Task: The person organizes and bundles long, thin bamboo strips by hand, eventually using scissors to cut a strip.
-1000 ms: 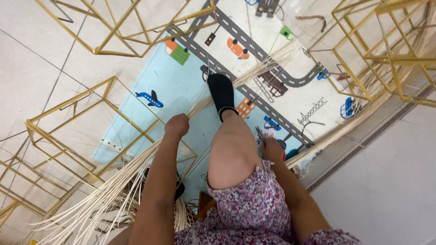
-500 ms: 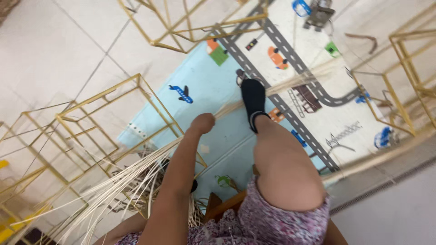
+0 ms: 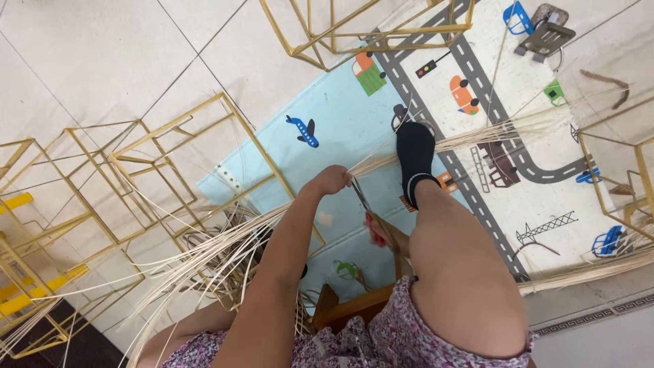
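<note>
Left hand [image 3: 332, 181] fisted round reed bundle [image 3: 470, 140]; right hand [image 3: 385, 235] grips scissors [image 3: 361, 196] beside it

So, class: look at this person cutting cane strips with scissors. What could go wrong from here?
1. The scissors sit right beside the left hand gripping the cane strips; its fingers could get nipped.
2. The socked foot rests on the same bundle, close to the blades.
3. Loose strips trail among the gold wire frames and may snag.

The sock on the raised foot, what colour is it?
Black, plain. The sock shows best in the head view, resting on the bundle of pale reed strands.
</note>
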